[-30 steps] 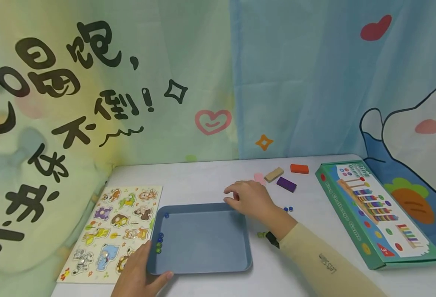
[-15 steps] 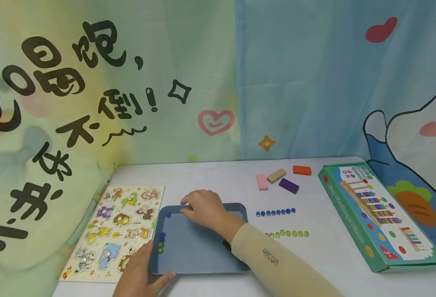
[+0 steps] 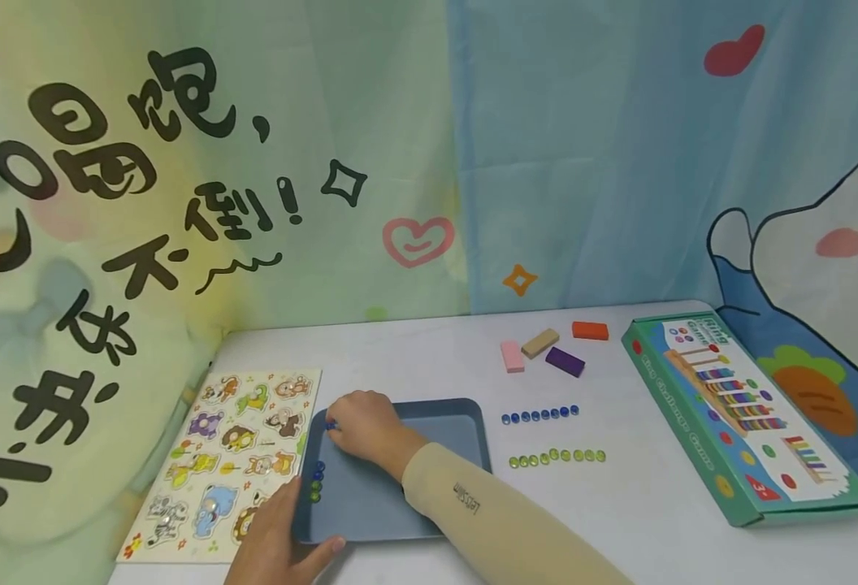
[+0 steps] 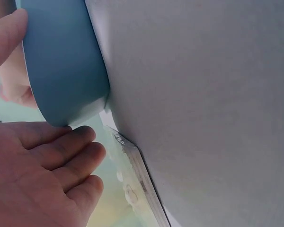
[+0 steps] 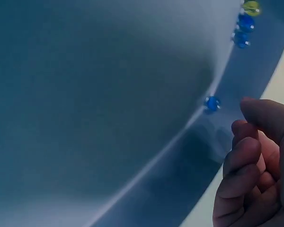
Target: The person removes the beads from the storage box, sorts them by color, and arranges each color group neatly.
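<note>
A blue-grey tray (image 3: 429,520) lies on the table, with a blue glass marble (image 5: 212,103) near its far left corner. My right hand (image 3: 366,426) reaches over the tray to that marble; its fingers are bent, thumb near index finger. In the right wrist view a small gap separates the fingertips from the marble. More blue marbles (image 3: 319,466) and green marbles (image 3: 315,491) line the tray's left side. My left hand (image 3: 277,540) rests at the near left corner of the tray. Its thumb (image 4: 9,38) touches the rim and the other fingers extend alongside.
Right of the tray lie a row of blue marbles (image 3: 535,416) and a row of yellow-green marbles (image 3: 555,457). Behind them are pink (image 3: 513,357), tan (image 3: 540,343), purple (image 3: 565,362) and orange (image 3: 590,331) blocks. An animal puzzle board (image 3: 217,455) lies left, a game box (image 3: 751,422) right.
My right hand has moved left and down from above the tray's far right corner to the blue marble at far left. The left hand stays at the tray's corner.
</note>
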### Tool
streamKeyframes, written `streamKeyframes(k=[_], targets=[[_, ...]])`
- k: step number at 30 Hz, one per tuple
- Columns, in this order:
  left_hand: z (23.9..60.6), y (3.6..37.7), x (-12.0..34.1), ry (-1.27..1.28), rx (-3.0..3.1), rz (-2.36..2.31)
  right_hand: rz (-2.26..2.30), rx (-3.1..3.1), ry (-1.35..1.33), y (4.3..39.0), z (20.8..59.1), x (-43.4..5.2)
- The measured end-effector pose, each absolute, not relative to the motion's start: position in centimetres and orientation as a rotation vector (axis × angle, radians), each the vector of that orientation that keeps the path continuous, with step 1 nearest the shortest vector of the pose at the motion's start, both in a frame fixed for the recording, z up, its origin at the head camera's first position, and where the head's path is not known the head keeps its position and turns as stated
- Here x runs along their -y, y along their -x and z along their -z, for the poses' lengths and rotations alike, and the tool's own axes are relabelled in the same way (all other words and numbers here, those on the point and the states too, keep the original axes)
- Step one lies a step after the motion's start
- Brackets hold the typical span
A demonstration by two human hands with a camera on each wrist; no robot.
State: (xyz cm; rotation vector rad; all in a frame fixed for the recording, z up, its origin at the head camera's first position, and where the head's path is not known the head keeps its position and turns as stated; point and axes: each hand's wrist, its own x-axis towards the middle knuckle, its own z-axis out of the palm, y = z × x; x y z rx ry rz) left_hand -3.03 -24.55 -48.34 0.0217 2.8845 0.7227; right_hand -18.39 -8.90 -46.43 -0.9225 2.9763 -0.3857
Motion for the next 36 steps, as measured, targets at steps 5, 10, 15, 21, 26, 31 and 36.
streamKeyframes(k=[5,10,15,21,26,31,36], targets=[[48.3,3.0,24.6,-0.023,-2.886,-0.728,0.423,-2.957,0.931,18.7,47.5,9.1],[48.4,3.1,24.5,0.0,-2.865,-0.719,0.405,-2.946,0.908,18.8,48.3,9.6],[48.4,3.1,24.6,-0.018,-2.874,-0.733,0.403,-2.936,0.895,18.9,48.4,10.1],[48.3,3.0,24.6,-0.027,-2.88,-0.771,0.359,-2.915,0.905,18.8,48.3,10.9],[48.3,3.0,24.5,-0.019,-2.877,-0.805,0.333,-2.93,0.905,18.8,48.4,11.1],[48.3,3.0,24.6,-0.016,-2.879,-0.772,0.396,-2.959,0.913,18.8,48.2,10.5],[48.3,3.1,24.6,-0.038,-2.897,-0.732,0.488,-2.995,0.923,18.6,46.7,8.8]])
